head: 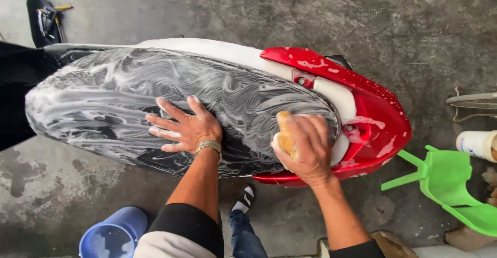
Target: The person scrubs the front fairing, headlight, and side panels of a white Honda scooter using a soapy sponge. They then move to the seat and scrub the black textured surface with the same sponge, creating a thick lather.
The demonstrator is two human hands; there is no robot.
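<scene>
Wearing a gold-toned metal link wristwatch (209, 145) on the left wrist, soap foam streaking the fingers of the left hand (182, 127). Showing bare forearms — dark sleeves, the left with a pale band (182, 233). Wearing blue denim jeans (244, 234) and a black sandal with white stripes (247, 198) — right hand (305, 146) bare.

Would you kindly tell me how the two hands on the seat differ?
The left hand lies flat, fingers spread, empty; the right hand is curled around a yellow sponge. The left wears a wristband; the right wrist is bare. Both rest on the soapy black seat.
</scene>
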